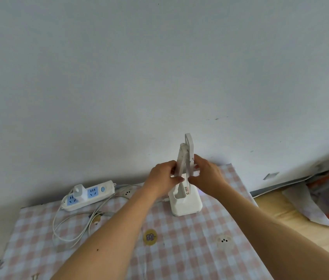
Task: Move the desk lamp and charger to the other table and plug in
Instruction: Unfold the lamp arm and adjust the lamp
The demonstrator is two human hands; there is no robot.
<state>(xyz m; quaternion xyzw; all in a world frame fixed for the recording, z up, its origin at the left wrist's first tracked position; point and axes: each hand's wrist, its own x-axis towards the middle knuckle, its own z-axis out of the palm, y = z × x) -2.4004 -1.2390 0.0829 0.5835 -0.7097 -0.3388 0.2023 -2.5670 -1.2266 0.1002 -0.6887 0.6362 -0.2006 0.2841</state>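
Head view: left hand (162,176) and right hand (207,175) curled, seemingly, round desk lamp (186,203).

Desk lamp (186,205): white, square base set flat on checked table (179,259), at about 1 o'clock from the table's middle. Arm raised upright, head folded up close beside it. Charger (78,191): small white block, seated in power strip (99,194), at 9 o'clock from lamp base.
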